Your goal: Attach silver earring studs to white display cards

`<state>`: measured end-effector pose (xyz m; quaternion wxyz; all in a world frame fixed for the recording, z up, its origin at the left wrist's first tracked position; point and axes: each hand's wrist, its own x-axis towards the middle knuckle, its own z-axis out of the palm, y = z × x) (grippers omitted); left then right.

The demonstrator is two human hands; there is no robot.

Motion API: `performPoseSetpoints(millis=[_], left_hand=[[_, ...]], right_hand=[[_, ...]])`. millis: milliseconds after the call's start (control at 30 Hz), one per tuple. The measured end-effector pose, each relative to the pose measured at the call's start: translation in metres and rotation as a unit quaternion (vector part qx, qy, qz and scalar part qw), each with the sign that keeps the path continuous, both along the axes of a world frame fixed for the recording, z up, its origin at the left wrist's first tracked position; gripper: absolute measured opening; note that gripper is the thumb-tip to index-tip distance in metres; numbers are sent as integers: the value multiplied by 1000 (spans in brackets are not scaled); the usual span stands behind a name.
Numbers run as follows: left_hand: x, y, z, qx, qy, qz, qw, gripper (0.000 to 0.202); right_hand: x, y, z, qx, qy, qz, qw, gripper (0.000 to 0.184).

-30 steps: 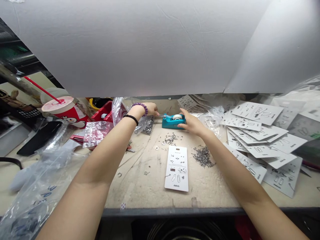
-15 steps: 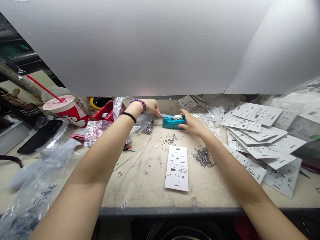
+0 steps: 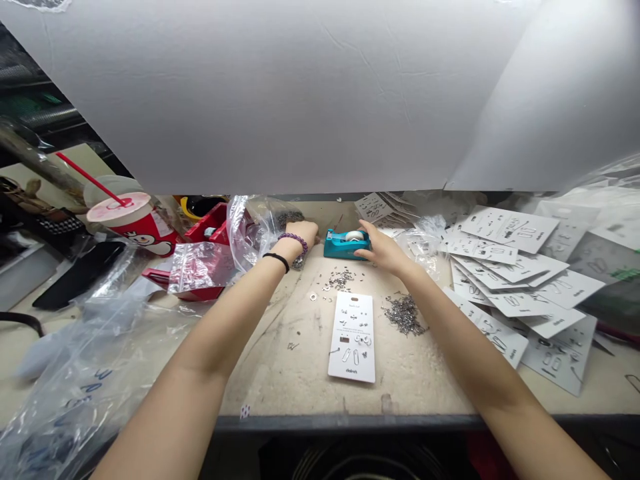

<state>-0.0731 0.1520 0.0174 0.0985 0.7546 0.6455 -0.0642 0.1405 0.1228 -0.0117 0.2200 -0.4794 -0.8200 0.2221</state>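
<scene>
My right hand point(image 3: 379, 248) grips the right end of a teal tape dispenser point(image 3: 345, 251), thumb on the near side and fingers behind. A roll of clear tape point(image 3: 355, 235) sits in it. Just left of the dispenser, my left hand point(image 3: 305, 232) is curled closed with its knuckles towards me. Its fingertips are turned away, and the strip of tape in its pinch is hidden from view. Nearer to me lies a white jewellery card point(image 3: 352, 340) with small earrings and clips mounted on it. Loose small metal pieces point(image 3: 340, 279) lie between card and dispenser.
A pile of metal studs point(image 3: 404, 315) lies right of the card. Many overlapping jewellery cards point(image 3: 525, 267) spread at the right. Clear plastic bags point(image 3: 95, 373), a red cup point(image 3: 143, 223) with a straw and a dark phone point(image 3: 80, 275) are at the left. A white panel point(image 3: 310, 100) hangs above.
My left hand has turned over and shifted slightly left and down. The tape strip that stretched from it to the dispenser no longer shows. My right hand stays on the dispenser.
</scene>
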Motion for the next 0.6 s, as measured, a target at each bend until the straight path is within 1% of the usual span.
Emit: performPoseSetpoints(millis=[67,133,233,267,333,433,500,600], left_hand=[[-1,-4,5,27,-19,10,999,29],[-3,-10,15,51,-53,9,997,33],[-4,-25,34,66,-109,-16,992,36],[-2,-31,40,62,-132,-32,989,36],[5,-44,47,51,-199,-70,976,33],[18,-61,51,47,-255,-107,960,27],[24,-70,52,39,-276,-111,954,26],[26,-85,50,5,-322,-104,941,28]], right_hand=[[0,-1,0,-9,1,-6,1000,73],[0,-3,2,-8,-3,0,1000,73],[-2,-9,11,45,18,7,999,69],[-4,-12,16,66,39,6,997,64],[-8,-19,28,86,92,4,992,47],[-12,-30,44,84,137,17,987,18],[-9,-38,51,89,141,15,986,13],[2,-51,56,115,141,-14,983,12]])
